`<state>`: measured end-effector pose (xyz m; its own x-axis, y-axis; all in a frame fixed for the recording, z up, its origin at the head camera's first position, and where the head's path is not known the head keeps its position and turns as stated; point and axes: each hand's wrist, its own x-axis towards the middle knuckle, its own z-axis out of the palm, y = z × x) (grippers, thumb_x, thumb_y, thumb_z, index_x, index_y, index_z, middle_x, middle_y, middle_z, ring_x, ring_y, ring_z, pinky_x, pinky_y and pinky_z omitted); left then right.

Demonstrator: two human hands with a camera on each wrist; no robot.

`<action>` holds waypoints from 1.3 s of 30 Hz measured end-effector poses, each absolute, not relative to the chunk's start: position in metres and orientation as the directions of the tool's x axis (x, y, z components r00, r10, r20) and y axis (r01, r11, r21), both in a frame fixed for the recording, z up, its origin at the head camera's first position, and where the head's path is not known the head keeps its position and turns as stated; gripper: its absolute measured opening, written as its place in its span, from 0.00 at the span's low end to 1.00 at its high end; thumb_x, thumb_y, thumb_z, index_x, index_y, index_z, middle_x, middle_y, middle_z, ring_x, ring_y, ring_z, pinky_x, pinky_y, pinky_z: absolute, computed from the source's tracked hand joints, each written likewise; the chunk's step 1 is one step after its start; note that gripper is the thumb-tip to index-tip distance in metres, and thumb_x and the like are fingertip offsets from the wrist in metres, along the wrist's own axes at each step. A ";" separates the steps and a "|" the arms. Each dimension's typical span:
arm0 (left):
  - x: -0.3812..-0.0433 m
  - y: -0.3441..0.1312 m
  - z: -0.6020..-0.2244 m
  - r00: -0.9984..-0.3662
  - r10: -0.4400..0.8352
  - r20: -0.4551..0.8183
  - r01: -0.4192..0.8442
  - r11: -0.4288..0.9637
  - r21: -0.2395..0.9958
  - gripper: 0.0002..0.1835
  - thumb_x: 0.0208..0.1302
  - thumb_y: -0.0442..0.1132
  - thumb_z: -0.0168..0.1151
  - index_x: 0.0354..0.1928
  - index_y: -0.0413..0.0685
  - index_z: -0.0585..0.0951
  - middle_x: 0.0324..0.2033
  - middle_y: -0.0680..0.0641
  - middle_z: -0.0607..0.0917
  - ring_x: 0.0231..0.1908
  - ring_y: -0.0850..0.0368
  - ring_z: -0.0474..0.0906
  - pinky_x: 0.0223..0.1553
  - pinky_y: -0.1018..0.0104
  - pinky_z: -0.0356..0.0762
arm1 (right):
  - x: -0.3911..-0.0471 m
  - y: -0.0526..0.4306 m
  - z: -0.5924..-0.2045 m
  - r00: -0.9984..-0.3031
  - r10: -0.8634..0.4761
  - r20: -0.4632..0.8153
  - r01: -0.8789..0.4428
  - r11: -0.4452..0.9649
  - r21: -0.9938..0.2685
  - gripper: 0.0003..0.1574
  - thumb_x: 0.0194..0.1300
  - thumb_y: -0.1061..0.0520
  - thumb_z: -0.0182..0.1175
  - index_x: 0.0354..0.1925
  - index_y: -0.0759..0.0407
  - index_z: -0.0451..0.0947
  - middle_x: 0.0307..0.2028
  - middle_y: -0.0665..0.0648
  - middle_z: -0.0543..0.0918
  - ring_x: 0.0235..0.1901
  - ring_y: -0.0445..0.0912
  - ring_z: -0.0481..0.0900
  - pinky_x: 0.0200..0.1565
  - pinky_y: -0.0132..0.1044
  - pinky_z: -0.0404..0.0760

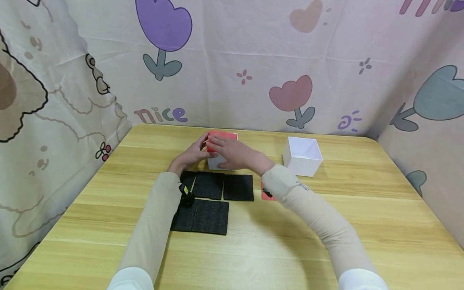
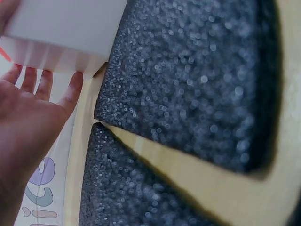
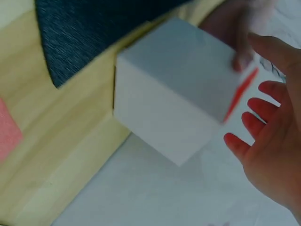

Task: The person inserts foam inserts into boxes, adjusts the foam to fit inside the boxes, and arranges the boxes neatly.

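Observation:
A white box (image 1: 215,162) with a red top (image 1: 226,134) stands at the back of the table. My left hand (image 1: 191,156) holds its left side near the top. In the left wrist view its fingertips (image 2: 45,84) touch the white side wall, and the right wrist view shows a digit on the near face. My right hand (image 1: 239,154) hovers before the box's right part. Its fingers (image 3: 256,110) are apart from the red edge in the right wrist view, loosely bent, holding nothing. From the head, both hands cover much of the box.
Several black squares (image 1: 238,187) lie flat in two rows in front of the box. A red square (image 1: 268,195) with a dark picture lies partly under my right sleeve. Another white box (image 1: 303,163), open at the top, stands at the back right. A printed cloth hangs behind the table.

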<state>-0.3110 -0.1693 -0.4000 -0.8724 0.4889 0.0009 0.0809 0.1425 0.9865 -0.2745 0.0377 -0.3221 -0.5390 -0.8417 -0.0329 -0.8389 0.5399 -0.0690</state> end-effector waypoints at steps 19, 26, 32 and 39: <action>-0.302 -0.167 -0.380 -0.860 0.510 -0.029 0.041 0.125 0.991 0.49 0.62 0.31 0.60 0.77 0.48 0.40 0.75 0.42 0.42 0.72 0.42 0.37 0.68 0.41 0.46 | -0.271 0.037 -0.334 -0.587 -0.806 -0.076 -0.806 0.591 -0.044 0.48 0.67 0.49 0.61 0.74 0.64 0.50 0.73 0.62 0.53 0.72 0.52 0.51 0.69 0.45 0.52; -0.312 -0.168 -0.395 -0.863 0.505 0.015 0.081 0.108 0.991 0.48 0.62 0.31 0.60 0.77 0.51 0.43 0.75 0.46 0.43 0.73 0.47 0.37 0.69 0.46 0.48 | -0.271 0.035 -0.334 -0.617 -0.778 -0.118 -0.783 0.622 -0.007 0.48 0.68 0.48 0.60 0.74 0.63 0.50 0.73 0.60 0.54 0.72 0.51 0.52 0.69 0.45 0.53; -0.313 -0.170 -0.400 -0.865 0.502 0.028 0.106 0.128 0.986 0.48 0.63 0.34 0.61 0.77 0.52 0.42 0.75 0.48 0.44 0.73 0.48 0.38 0.69 0.47 0.49 | -0.272 0.032 -0.334 -0.624 -0.770 -0.131 -0.778 0.628 0.017 0.48 0.68 0.47 0.60 0.74 0.63 0.50 0.73 0.61 0.54 0.71 0.51 0.52 0.69 0.45 0.53; -0.311 -0.170 -0.400 -0.866 0.500 0.013 0.094 0.138 0.986 0.50 0.62 0.35 0.62 0.77 0.49 0.40 0.75 0.46 0.44 0.72 0.45 0.42 0.68 0.45 0.51 | -0.282 0.024 -0.337 -0.662 -0.740 -0.121 -0.749 0.656 0.092 0.50 0.67 0.45 0.60 0.74 0.66 0.49 0.73 0.64 0.51 0.72 0.53 0.49 0.69 0.43 0.52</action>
<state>-0.3113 -0.1700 -0.4002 -0.8658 0.5002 0.0127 0.0943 0.1382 0.9859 -0.2816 0.0245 -0.3365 -0.6619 -0.7397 -0.1212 -0.7495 0.6556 0.0918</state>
